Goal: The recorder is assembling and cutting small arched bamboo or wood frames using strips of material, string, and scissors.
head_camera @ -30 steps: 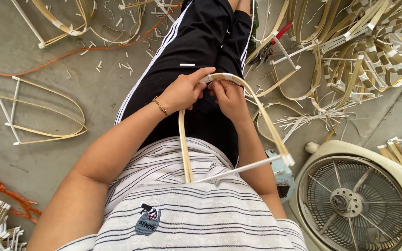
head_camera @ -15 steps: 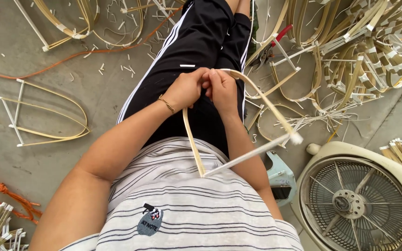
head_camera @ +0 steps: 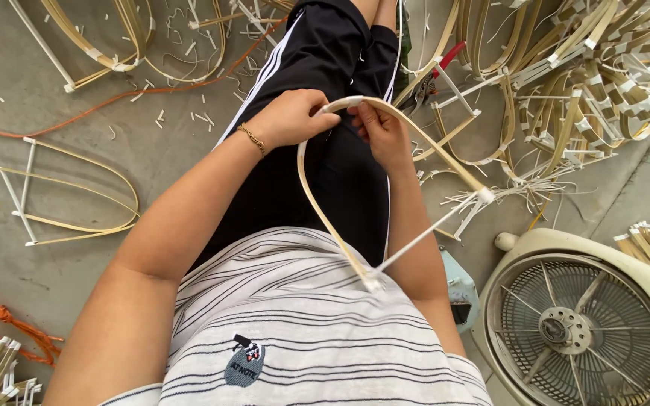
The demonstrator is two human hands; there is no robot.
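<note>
At frame centre, your left hand (head_camera: 291, 116) and right hand (head_camera: 381, 134) both clamp the bent bamboo frame (head_camera: 317, 203) at its taped top; keep the curve even over your lap.

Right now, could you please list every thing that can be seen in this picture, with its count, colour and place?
bent pale bamboo strip frame with white taped crossbar: one, tan and white, held over the lap
finished bamboo frame: one, tan, on the floor at left
pile of bamboo frames: many, tan with white tape, upper right
red-handled cutters: one, beside the pile
orange cord: one, across the floor at upper left
cream electric fan: one, lying face up, lower right
grey concrete floor: with small white offcuts
left hand: grips the top bend of the frame; gold bracelet on the wrist
right hand: grips the same bend, beside the left
</note>
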